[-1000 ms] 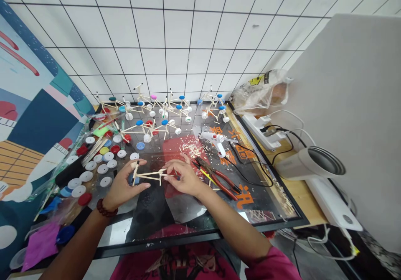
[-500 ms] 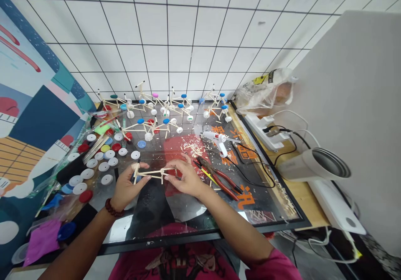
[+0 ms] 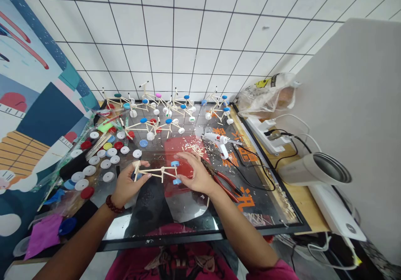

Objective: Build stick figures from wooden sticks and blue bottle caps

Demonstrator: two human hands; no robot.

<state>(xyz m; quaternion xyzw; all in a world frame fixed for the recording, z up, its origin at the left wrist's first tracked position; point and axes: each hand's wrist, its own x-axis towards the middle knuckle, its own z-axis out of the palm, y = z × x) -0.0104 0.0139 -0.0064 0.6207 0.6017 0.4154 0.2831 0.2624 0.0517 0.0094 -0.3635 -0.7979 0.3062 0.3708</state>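
Note:
My left hand (image 3: 127,184) pinches the near-left end of a small tricycle model made of thin wooden sticks (image 3: 156,171), with a dark-tipped stick at that end. Another blue cap sits partly hidden by the left fingers. On the model's right end are two blue bottle-cap wheels (image 3: 177,181), one above the other in view. My right hand (image 3: 197,175) is beside these wheels, thumb and fingers spread around them; whether the fingertips touch the caps I cannot tell. Pliers with red handles (image 3: 227,184) lie right of that hand, partly covered by it.
Several finished stick tricycles (image 3: 169,121) stand along the back. White, red and blue bottle caps (image 3: 89,170) are scattered at left. A white glue gun (image 3: 219,140) with a black cord lies behind the pliers. Wood scraps cover a red patch (image 3: 178,142). Rolled cups (image 3: 300,169) and power strips (image 3: 266,133) stand right.
My right hand has moved slightly right and its fingers have spread, uncovering the blue wheels. The left hand keeps its hold. The view has shifted a little.

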